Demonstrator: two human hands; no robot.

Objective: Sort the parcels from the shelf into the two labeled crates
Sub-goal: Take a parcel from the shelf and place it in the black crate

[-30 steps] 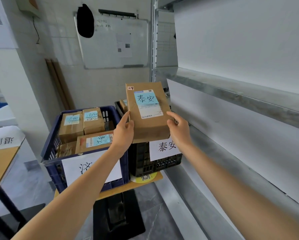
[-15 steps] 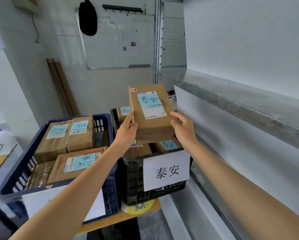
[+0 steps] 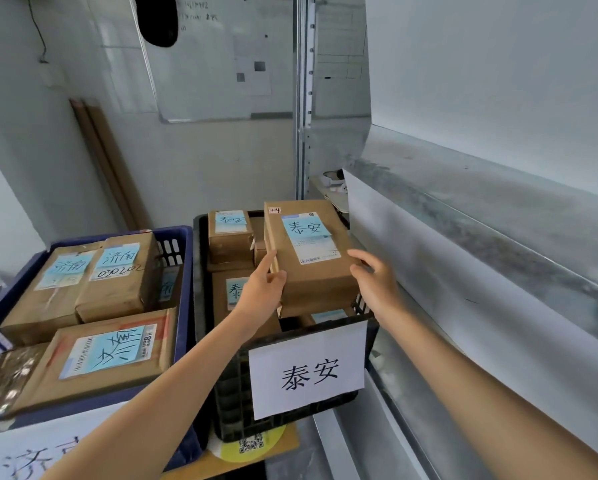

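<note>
1. Here, in the head view, a brown parcel [image 3: 311,251] is held over the black crate [image 3: 233,393]. Its blue 泰安 sticker is turned upward and its far end is raised a little.
2. The parcel's left edge is pinched by the left grip [image 3: 263,294], with the thumb laid on top.
3. The near right corner is clasped by the right grip [image 3: 377,285], with the fingers curled along the right side.
4. Whether the parcel's underside touches the boxes beneath cannot be told.
5. Inside the black crate more boxes with blue stickers are seen: one [image 3: 230,235] at the far left, another [image 3: 233,296] beside the left wrist.
6. A white sheet [image 3: 308,370] reading 泰安 is fixed to the black crate's front wall.
7. Just to its left, the blue crate [image 3: 187,289] is packed with boxes marked 济南 [image 3: 117,275]. A second sheet [image 3: 31,452] is hung on its front, partly cut off by the frame.
8. Both crates are carried by a wooden bench [image 3: 288,441].
9. To the right, the metal shelf [image 3: 481,216] is backed with white paper.
</note>
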